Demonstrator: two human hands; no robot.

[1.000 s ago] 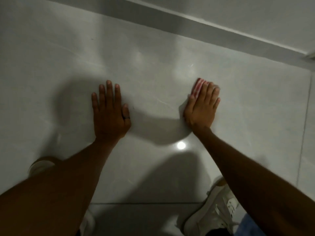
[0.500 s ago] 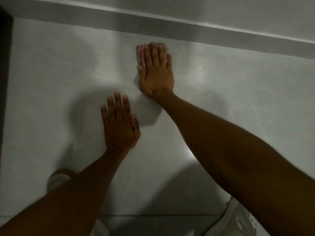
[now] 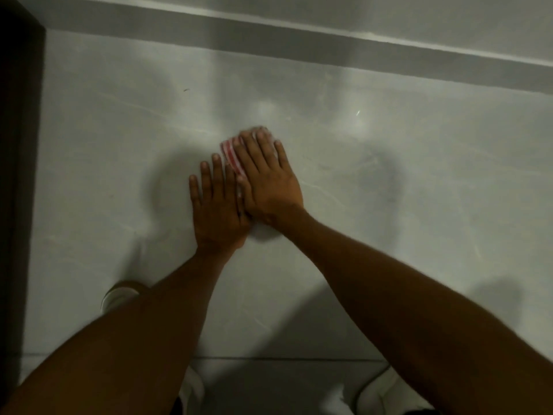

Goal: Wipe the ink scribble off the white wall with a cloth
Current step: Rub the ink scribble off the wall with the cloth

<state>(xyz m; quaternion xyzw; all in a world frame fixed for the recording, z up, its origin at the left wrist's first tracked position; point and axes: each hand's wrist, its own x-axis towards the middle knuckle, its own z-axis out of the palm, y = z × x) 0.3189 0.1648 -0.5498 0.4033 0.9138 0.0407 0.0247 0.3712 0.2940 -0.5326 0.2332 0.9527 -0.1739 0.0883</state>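
Note:
My right hand (image 3: 267,181) lies flat on a red-and-white striped cloth (image 3: 232,155) and presses it onto the glossy pale grey surface (image 3: 419,205). Only the cloth's left edge and a bit past the fingertips show. My left hand (image 3: 217,202) rests flat on the same surface, fingers apart, holding nothing. It touches the right hand, whose edge overlaps it. A faint dark smear (image 3: 371,160) shows to the right of the hands, and a tiny dark mark (image 3: 186,90) sits at the upper left. The cloth is motion-blurred.
A grey skirting band (image 3: 329,52) runs across the top, with a white wall above it. A dark door frame (image 3: 18,175) fills the left edge. My white shoes (image 3: 119,295) (image 3: 377,390) stand below, near a grout line (image 3: 284,358).
My right hand slid the cloth from the right up to the skirting, then back down against my left hand. The left hand has stayed planted flat.

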